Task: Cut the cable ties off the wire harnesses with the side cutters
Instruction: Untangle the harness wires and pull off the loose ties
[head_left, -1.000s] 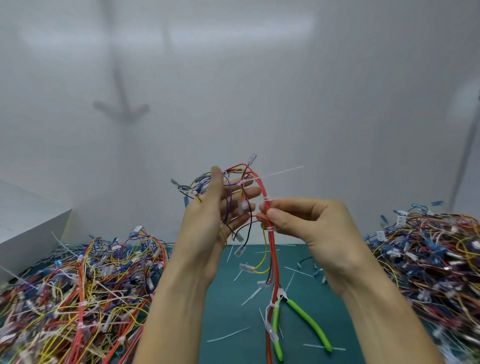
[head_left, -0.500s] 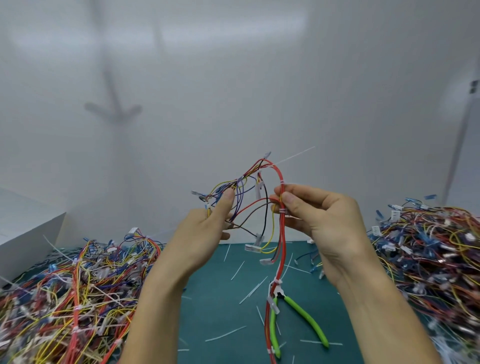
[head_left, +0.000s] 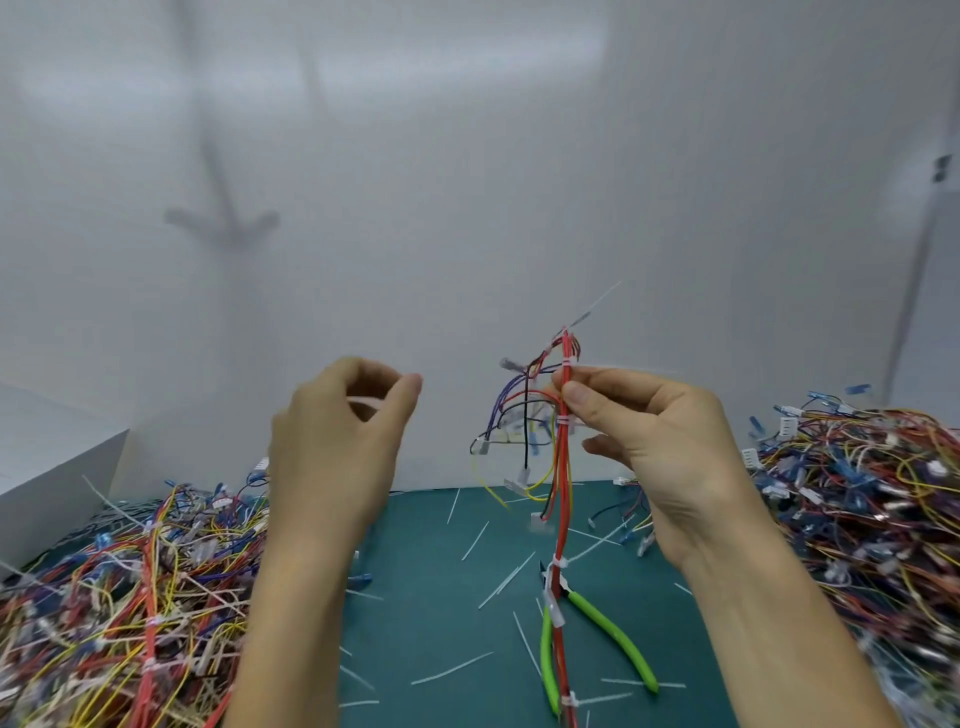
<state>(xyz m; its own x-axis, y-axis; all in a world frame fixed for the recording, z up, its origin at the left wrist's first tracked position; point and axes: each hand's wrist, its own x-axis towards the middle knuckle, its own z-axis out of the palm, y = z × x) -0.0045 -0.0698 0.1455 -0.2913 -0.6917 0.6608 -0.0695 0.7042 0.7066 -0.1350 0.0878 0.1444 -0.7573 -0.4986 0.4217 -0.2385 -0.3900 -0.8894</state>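
The wire harness (head_left: 562, 467) hangs upright, pinched near its top between thumb and forefinger of the right hand (head_left: 649, 441). A white cable tie (head_left: 563, 422) rings its red wires just below the pinch. Behind the harness's lower end, green-handled side cutters (head_left: 608, 623) lie on the teal surface (head_left: 441, 597) among cut tie tails (head_left: 452, 667). Left of the harness and apart from it hovers the left hand (head_left: 332, 447), fingers curled and blurred; whether it holds anything cannot be told.

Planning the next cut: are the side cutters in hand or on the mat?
The side cutters lie on the mat, handles spread. The right hand pinches the harness; the left hand holds no tool.
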